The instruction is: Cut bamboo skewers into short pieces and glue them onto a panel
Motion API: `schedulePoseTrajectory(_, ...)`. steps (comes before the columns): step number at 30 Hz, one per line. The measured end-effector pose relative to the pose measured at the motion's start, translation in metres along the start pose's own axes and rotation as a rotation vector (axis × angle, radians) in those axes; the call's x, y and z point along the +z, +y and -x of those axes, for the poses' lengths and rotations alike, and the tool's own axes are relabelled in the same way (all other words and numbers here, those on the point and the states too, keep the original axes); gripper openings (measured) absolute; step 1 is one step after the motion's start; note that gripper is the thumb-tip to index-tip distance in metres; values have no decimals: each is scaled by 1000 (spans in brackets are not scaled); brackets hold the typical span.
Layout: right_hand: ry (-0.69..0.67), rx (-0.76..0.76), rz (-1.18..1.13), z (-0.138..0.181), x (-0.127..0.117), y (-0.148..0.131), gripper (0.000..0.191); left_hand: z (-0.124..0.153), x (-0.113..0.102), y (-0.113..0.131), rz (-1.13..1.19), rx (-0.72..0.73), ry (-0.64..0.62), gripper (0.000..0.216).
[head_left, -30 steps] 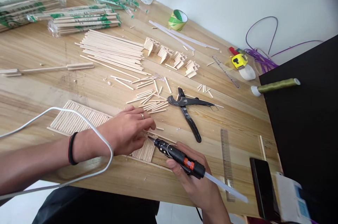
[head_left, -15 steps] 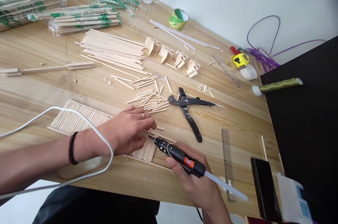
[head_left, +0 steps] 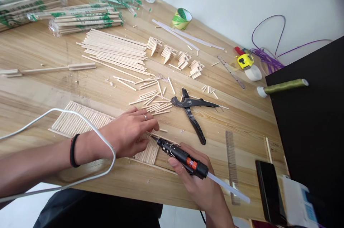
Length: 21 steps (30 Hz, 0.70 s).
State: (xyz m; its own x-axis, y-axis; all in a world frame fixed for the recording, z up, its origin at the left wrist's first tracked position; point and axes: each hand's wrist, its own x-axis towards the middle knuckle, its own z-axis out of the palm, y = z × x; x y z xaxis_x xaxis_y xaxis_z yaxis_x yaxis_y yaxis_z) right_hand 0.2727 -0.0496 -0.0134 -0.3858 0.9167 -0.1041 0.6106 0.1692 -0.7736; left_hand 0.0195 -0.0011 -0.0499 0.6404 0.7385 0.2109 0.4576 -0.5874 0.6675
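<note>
My right hand (head_left: 200,181) grips a black glue gun (head_left: 182,157) with a clear glue stick out its back end. Its nozzle touches the far right edge of a flat panel of short wooden sticks (head_left: 77,122) lying on the wooden table (head_left: 40,88). My left hand (head_left: 130,131), a ring on one finger and a black band at the wrist, lies fingers-down on that panel, pressing the sticks right beside the nozzle. A white cable (head_left: 80,120) loops over my left forearm.
Black cutting pliers (head_left: 192,111) lie just beyond the hands among several cut stick pieces (head_left: 154,102). Long sticks (head_left: 115,52), wrapped chopstick packs (head_left: 83,18), small stick clusters (head_left: 174,58), green tape (head_left: 181,18), rulers (head_left: 231,165), a yellow tape measure (head_left: 244,61) and a phone (head_left: 268,190) lie around.
The glue gun's nozzle has slid slightly up along the panel's right edge. My left hand has stayed in place on the sticks.
</note>
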Motion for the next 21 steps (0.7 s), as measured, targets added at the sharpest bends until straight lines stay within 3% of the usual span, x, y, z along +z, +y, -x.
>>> schedulePoseTrajectory(21,26,16,1,-3,1,-2,35,-2,-3,2,20,-17,-24,29)
